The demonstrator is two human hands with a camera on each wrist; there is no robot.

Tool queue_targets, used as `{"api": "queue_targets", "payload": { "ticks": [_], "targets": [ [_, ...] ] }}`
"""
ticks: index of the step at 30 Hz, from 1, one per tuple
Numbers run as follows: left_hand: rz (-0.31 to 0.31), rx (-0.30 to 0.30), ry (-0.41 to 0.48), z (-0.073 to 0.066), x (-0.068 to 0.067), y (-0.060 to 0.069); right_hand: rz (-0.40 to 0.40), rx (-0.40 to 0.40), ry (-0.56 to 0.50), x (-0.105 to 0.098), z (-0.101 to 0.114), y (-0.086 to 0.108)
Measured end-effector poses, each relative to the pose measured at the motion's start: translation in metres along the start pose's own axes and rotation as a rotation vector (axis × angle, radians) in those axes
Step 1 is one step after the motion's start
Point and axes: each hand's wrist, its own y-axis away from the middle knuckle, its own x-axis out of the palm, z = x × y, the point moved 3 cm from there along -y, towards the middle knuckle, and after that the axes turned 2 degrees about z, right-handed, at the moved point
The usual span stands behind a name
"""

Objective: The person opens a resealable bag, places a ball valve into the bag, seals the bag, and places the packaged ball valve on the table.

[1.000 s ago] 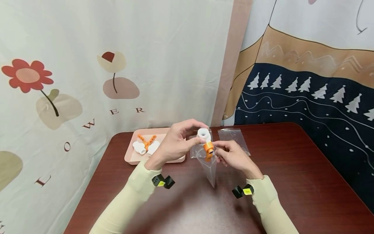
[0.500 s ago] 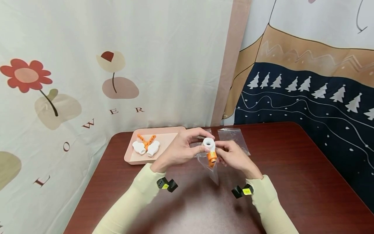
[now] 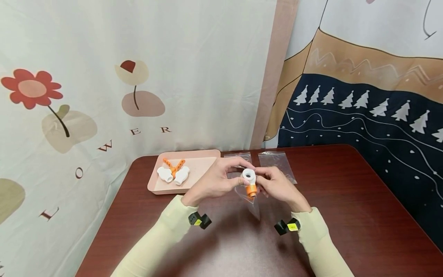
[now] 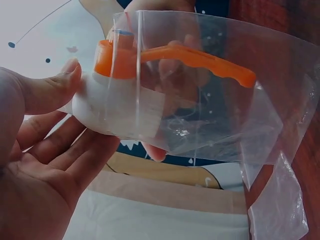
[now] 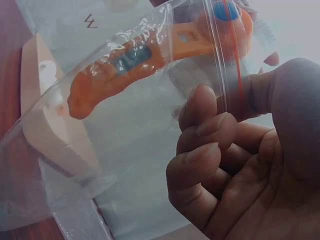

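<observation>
A white plastic ball valve (image 3: 248, 176) with an orange handle (image 4: 210, 62) is partly inside a clear zip bag (image 4: 225, 135). My left hand (image 3: 219, 179) holds the valve's white end between thumb and fingers, outside the bag's mouth. On the other side, my right hand (image 3: 278, 186) pinches the bag near its zip strip, with the other fingers curled, as the right wrist view shows. The handle points down into the bag, and a blue cap (image 5: 226, 11) tops its pivot. Both hands are held above the table.
A pink tray (image 3: 200, 161) at the back left holds two more white valves (image 3: 181, 176) with orange handles. Flat clear bags (image 3: 277, 163) lie at the back of the dark red table (image 3: 328, 215). Printed curtains (image 3: 207, 77) hang behind.
My left hand has moved right and slightly down, carrying the valve further into the bag, closer to my right hand. The right hand has stayed nearly still.
</observation>
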Motion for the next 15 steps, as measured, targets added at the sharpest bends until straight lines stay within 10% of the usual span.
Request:
{"api": "queue_targets", "payload": {
  "ticks": [15],
  "targets": [
    [-0.055,-0.028,-0.179,0.012,0.007,0.006,-0.009,0.02,-0.014,0.001,0.004,0.001]
  ]
}}
